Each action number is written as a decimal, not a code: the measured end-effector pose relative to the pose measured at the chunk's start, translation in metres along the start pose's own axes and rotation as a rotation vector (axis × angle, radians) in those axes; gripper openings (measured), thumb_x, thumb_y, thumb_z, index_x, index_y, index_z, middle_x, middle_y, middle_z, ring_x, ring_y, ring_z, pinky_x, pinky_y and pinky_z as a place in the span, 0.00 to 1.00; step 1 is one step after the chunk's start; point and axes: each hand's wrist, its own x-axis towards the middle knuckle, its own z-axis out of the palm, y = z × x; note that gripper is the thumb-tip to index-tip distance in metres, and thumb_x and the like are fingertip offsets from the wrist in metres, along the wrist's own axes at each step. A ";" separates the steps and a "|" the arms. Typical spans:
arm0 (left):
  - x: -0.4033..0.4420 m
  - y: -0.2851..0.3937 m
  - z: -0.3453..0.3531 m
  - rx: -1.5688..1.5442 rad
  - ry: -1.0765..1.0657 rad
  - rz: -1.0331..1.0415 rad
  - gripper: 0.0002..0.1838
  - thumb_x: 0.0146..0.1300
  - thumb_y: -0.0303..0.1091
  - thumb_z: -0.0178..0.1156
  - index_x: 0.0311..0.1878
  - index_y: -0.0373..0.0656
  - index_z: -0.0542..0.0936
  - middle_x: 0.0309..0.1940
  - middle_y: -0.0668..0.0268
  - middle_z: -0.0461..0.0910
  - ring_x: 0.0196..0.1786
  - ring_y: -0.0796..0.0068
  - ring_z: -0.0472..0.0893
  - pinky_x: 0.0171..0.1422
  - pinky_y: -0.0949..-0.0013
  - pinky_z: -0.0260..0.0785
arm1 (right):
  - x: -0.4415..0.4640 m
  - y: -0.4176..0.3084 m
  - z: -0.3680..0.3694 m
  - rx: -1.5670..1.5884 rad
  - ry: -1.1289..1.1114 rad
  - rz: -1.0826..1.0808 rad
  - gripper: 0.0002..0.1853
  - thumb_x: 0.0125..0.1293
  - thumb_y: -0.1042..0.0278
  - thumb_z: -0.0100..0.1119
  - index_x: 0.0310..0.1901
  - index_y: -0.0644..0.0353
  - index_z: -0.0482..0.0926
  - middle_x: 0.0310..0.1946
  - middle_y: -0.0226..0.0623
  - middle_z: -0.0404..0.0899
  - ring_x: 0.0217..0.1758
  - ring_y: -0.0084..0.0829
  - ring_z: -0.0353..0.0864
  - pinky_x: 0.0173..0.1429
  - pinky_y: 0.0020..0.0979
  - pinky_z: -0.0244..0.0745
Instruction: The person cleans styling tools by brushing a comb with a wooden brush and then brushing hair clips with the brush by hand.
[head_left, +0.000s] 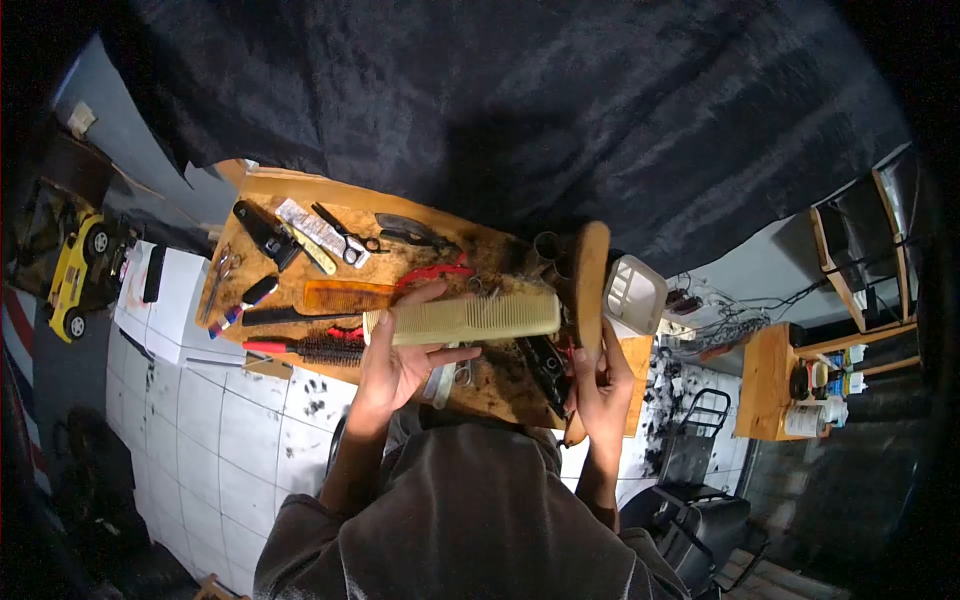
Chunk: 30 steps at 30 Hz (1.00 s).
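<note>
My left hand [395, 368] is closed on one end of a long cream comb [480, 320], held level above the table with its teeth in view. My right hand [603, 392] grips the lower end of a long, wooden-backed brush [592, 285] standing upright in view. Dark bristles show along its left side, close to the comb's far tip. Below the comb lie an amber comb [345, 296], a black comb [275, 315] and a round brush with a red handle [330, 350]. A black hair clipper [542, 368] rests between my hands, partly hidden by the brush.
Hair-strewn wooden table [490, 385] carries black scissors [348, 240], another black clipper [266, 235] and a yellow razor [315, 252]. A white plastic basket [635, 295] stands at its right edge. Dark cloth [520, 100] hangs behind. A black chair [690, 520] is at lower right.
</note>
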 end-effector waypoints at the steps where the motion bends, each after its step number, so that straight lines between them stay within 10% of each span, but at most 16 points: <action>1: -0.001 0.000 -0.001 0.013 -0.017 -0.014 0.36 0.72 0.58 0.36 0.69 0.36 0.56 0.67 0.40 0.59 0.69 0.47 0.62 0.66 0.39 0.63 | 0.000 0.005 0.002 -0.013 0.044 -0.050 0.29 0.64 0.78 0.56 0.67 0.66 0.62 0.22 0.30 0.74 0.16 0.15 0.69 0.19 0.18 0.63; 8: 0.004 -0.017 -0.017 -0.196 -0.268 -0.122 0.29 0.74 0.53 0.36 0.67 0.41 0.57 0.63 0.44 0.65 0.64 0.48 0.69 0.61 0.44 0.70 | -0.012 -0.012 0.017 0.207 0.085 -0.009 0.35 0.57 0.82 0.64 0.65 0.69 0.58 0.41 0.43 0.80 0.36 0.21 0.79 0.38 0.23 0.74; 11: 0.003 -0.028 -0.006 0.027 0.350 -0.142 0.27 0.74 0.49 0.39 0.68 0.42 0.56 0.62 0.50 0.68 0.61 0.54 0.73 0.58 0.49 0.73 | -0.019 -0.012 0.028 0.129 0.135 -0.120 0.34 0.55 0.80 0.67 0.63 0.69 0.61 0.45 0.45 0.79 0.43 0.26 0.80 0.44 0.27 0.76; 18: 0.000 -0.058 0.008 0.367 0.214 -0.099 0.21 0.72 0.31 0.43 0.67 0.41 0.60 0.61 0.55 0.69 0.58 0.64 0.73 0.58 0.64 0.69 | -0.023 0.002 0.034 -0.198 -0.269 -0.381 0.42 0.47 0.68 0.78 0.61 0.71 0.65 0.50 0.47 0.76 0.52 0.33 0.77 0.57 0.30 0.71; 19: -0.005 -0.058 0.011 -0.042 0.338 -0.203 0.22 0.70 0.31 0.41 0.66 0.38 0.61 0.57 0.54 0.71 0.57 0.62 0.74 0.58 0.66 0.68 | -0.022 -0.005 0.034 -0.245 -0.314 -0.398 0.44 0.48 0.62 0.77 0.63 0.71 0.63 0.48 0.45 0.76 0.47 0.30 0.78 0.51 0.28 0.73; 23: -0.008 -0.062 -0.021 1.395 0.194 0.310 0.21 0.74 0.41 0.39 0.60 0.35 0.66 0.53 0.58 0.74 0.55 0.66 0.76 0.61 0.62 0.68 | -0.030 0.018 0.016 0.102 -0.440 -0.107 0.38 0.53 0.59 0.73 0.61 0.68 0.66 0.50 0.47 0.77 0.52 0.33 0.79 0.55 0.32 0.72; 25: 0.007 -0.050 -0.013 0.418 0.420 -0.027 0.24 0.74 0.46 0.38 0.60 0.36 0.67 0.53 0.56 0.74 0.55 0.64 0.76 0.61 0.61 0.69 | -0.028 0.016 0.007 0.059 -0.467 -0.050 0.33 0.57 0.60 0.69 0.59 0.69 0.67 0.48 0.47 0.78 0.49 0.33 0.79 0.53 0.33 0.72; 30: 0.016 -0.038 -0.010 -0.132 0.344 -0.133 0.28 0.72 0.54 0.39 0.60 0.39 0.69 0.52 0.59 0.75 0.53 0.66 0.77 0.59 0.62 0.70 | -0.019 -0.011 0.006 -0.209 -0.501 -0.103 0.26 0.57 0.59 0.69 0.53 0.66 0.74 0.43 0.49 0.80 0.48 0.37 0.82 0.53 0.34 0.73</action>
